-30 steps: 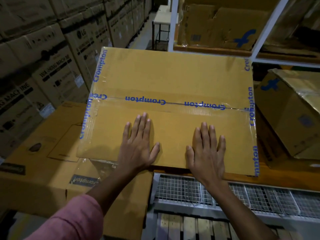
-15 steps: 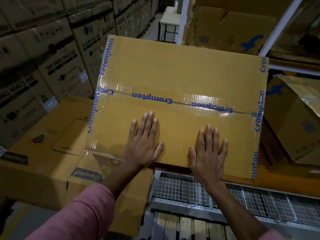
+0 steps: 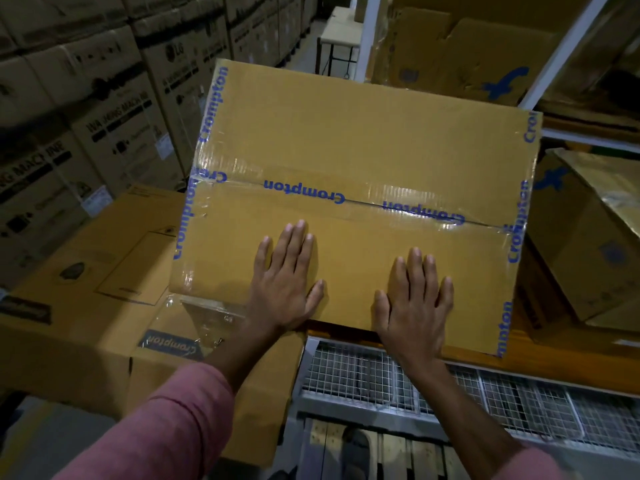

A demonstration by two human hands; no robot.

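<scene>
A brown cardboard box [image 3: 363, 140] sealed with clear tape printed "Crompton" in blue fills the middle of the head view. It lies across the orange front beam of a rack shelf [image 3: 571, 368] and overhangs a lower box to the left. My left hand [image 3: 285, 282] presses flat on the box's near flap, fingers straight and spread. My right hand [image 3: 414, 303] lies flat on the same flap about a hand's width to the right, its heel at the box's near edge.
A larger brown box [image 3: 79, 299] with a Crompton label sits low at the left. Stacked washing-machine cartons [image 3: 104, 98] wall the left side. More boxes [image 3: 595, 244] crowd the shelf at right. Wire mesh decking [image 3: 398, 379] and a wooden pallet lie below.
The box has shifted away from me and a little to the right on the shelf, with both flat hands staying on its near flap. The view has tilted slightly.
</scene>
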